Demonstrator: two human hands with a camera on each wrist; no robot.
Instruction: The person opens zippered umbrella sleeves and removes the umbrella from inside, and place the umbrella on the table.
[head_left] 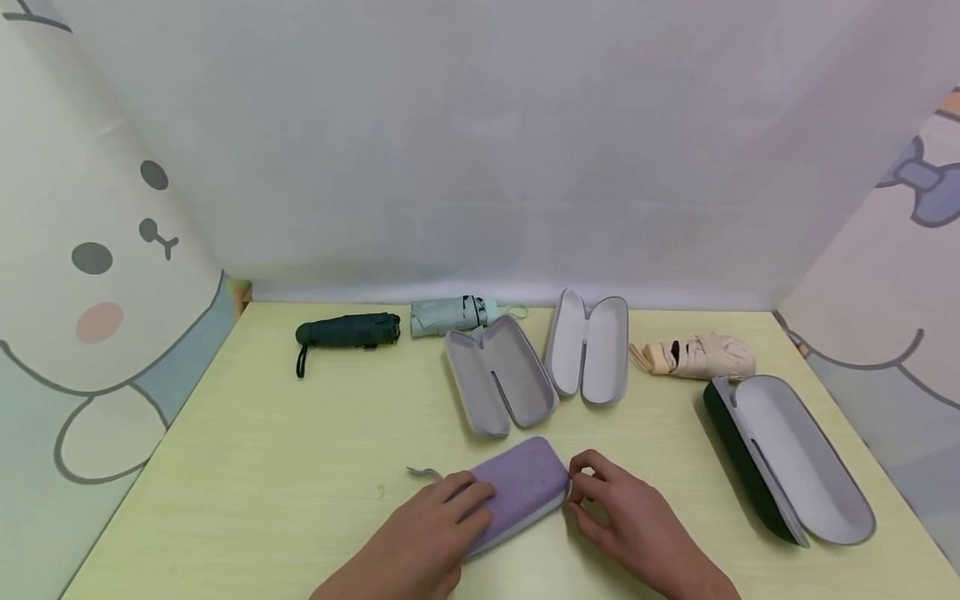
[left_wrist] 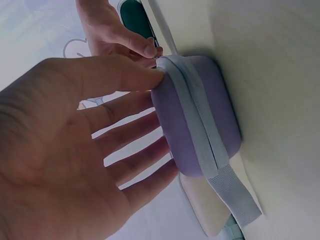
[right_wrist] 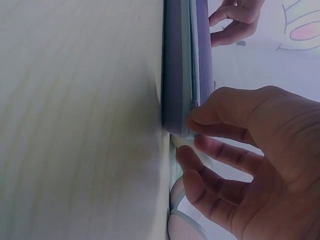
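A purple zip-up hard case (head_left: 522,477) lies on the table, closed over most of its seam, with a pale grey zipper band round its side. My left hand (head_left: 435,529) holds it from above, fingers across the lid and the thumb at the near edge, as the left wrist view shows. A grey fabric tab (left_wrist: 235,195) sticks out from the end of the case beside that hand. At the opposite end, my right hand (head_left: 626,517) pinches the zipper pull (right_wrist: 193,106) between thumb and forefinger; its other fingers are loosely bent. The fingertips hide part of the pull.
Two open grey-lined cases (head_left: 501,375) (head_left: 587,348) stand behind the purple one. A dark green case (head_left: 802,458) lies open at the right. Along the back are a dark folded umbrella (head_left: 348,331), a light blue one (head_left: 450,315) and a beige one (head_left: 705,357).
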